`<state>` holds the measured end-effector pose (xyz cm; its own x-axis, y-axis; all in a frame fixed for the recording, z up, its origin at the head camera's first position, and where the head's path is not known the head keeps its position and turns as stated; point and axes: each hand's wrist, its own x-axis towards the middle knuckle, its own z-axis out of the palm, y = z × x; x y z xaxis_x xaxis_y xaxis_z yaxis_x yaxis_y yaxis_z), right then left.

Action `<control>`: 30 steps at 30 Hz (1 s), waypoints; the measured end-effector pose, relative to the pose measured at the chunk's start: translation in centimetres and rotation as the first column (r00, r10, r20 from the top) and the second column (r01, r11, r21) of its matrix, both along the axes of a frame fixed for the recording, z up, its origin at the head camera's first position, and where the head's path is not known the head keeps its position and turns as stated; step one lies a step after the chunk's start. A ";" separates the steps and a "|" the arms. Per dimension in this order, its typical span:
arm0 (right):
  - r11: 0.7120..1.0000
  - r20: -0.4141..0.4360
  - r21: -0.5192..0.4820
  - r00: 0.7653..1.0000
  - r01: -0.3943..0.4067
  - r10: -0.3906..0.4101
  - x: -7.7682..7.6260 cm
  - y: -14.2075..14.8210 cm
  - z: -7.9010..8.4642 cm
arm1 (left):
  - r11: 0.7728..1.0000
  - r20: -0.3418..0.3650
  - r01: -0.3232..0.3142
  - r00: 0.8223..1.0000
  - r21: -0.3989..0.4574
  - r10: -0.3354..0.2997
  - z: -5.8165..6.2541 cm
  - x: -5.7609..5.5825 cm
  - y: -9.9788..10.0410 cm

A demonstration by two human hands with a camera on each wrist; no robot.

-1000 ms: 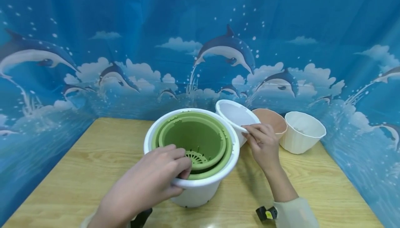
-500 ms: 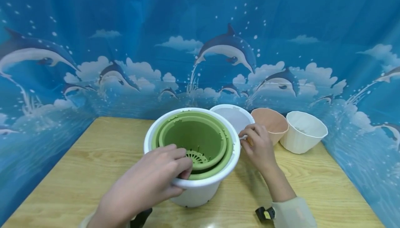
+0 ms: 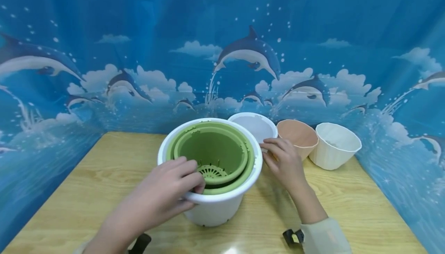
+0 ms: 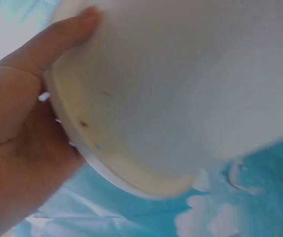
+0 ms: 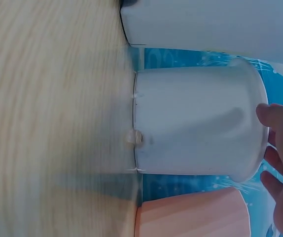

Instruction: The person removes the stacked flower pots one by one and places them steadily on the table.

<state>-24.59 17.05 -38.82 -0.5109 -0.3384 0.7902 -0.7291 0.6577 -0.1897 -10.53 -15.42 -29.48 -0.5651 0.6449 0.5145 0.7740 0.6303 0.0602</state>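
My left hand (image 3: 167, 188) grips the near rim of a large white flower pot (image 3: 213, 211), its thumb outside and fingers over the inner side. The left wrist view shows that thumb against the white wall (image 4: 181, 89). Inside the pot sit two nested green flower pots; the inner green pot (image 3: 212, 145) has a slotted bottom. My right hand (image 3: 285, 161) pinches the rim of a smaller white flower pot (image 3: 255, 124) behind the large one. In the right wrist view this smaller pot stands upright on the table, thumb on its outer rim.
Right of the smaller white pot stand a peach flower pot (image 3: 299, 134) and a cream fluted flower pot (image 3: 333, 153), in a row along the back. All stand on a wooden table (image 3: 114, 173). A blue dolphin-print curtain (image 3: 156, 45) hangs around the back and sides.
The smaller white pot went from tilted to upright, moving left and down beside the peach pot, with the right hand at its rim. The left hand kept its grip on the large pot.
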 end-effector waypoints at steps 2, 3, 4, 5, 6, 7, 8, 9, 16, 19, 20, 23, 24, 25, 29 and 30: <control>1.000 0.011 0.016 1.000 0.014 -0.014 0.1 -0.2 0.0 | 0.998 -0.054 0.050 0.997 0.037 -0.048 -0.5 -0.2 -0.5; 0.999 0.017 0.024 1.000 0.024 -0.024 0.1 -0.2 -0.1 | 0.996 -0.077 0.073 0.995 0.049 -0.070 -0.7 -0.3 -0.7; 0.999 0.024 0.028 0.999 0.032 -0.033 0.2 -0.2 -0.1 | 0.994 -0.097 0.094 0.991 0.059 -0.088 -0.8 -0.4 -0.9; 0.999 0.029 0.032 0.999 0.041 -0.041 0.2 -0.3 -0.1 | 0.992 -0.111 0.109 0.989 0.063 -0.102 -0.9 -0.6 -1.0; 0.998 0.033 0.032 0.998 0.047 -0.048 0.3 -0.3 0.0 | 0.990 -0.122 0.122 0.986 0.067 -0.113 -1.0 -0.7 -1.2; 0.998 0.037 0.031 0.998 0.051 -0.052 0.4 -0.4 0.0 | 0.990 -0.124 0.124 0.986 0.066 -0.116 -1.0 -0.8 -1.3; 0.998 0.044 0.022 0.998 0.051 -0.052 0.5 -0.4 0.0 | 0.990 -0.131 0.128 0.984 0.065 -0.119 -1.1 -0.9 -1.4; 0.999 0.048 0.010 0.998 0.049 -0.049 0.6 -0.5 0.1 | 0.990 -0.133 0.128 0.984 0.064 -0.119 -1.1 -1.0 -1.5; 0.987 -0.009 -0.151 0.999 -0.052 0.051 2.2 -1.9 1.7 | 0.994 -0.084 0.082 0.993 0.066 -0.076 -1.3 -1.5 -2.5; 0.969 -0.078 -0.195 0.988 -0.149 0.136 3.3 -2.9 3.0 | 0.992 -0.070 0.097 0.993 0.084 -0.091 -1.3 -1.5 -2.7; 0.963 -0.096 -0.196 0.981 -0.187 0.170 3.7 -3.3 3.4 | 0.991 -0.068 0.102 0.993 0.090 -0.097 -1.3 -1.5 -2.8; 0.940 -0.140 -0.156 0.948 -0.305 0.284 5.0 -4.4 4.6 | 0.987 -0.071 0.120 0.991 0.106 -0.113 -1.2 -1.6 -2.8; 0.931 -0.144 -0.136 0.936 -0.339 0.320 5.4 -4.7 4.9 | 0.986 -0.073 0.124 0.990 0.109 -0.116 -1.2 -1.7 -2.8; 0.924 -0.147 -0.111 0.925 -0.367 0.350 5.7 -5.0 5.1 | 0.987 -0.072 0.122 0.991 0.109 -0.115 -1.2 -1.7 -2.8; 0.900 -0.125 -0.012 0.894 -0.435 0.431 6.8 -5.9 5.2 | 0.987 -0.079 0.120 0.991 0.105 -0.112 -1.3 -1.8 -2.8; 0.899 -0.115 0.008 0.892 -0.439 0.437 7.0 -6.0 5.2 | 0.987 -0.081 0.119 0.991 0.103 -0.111 -1.3 -1.8 -2.7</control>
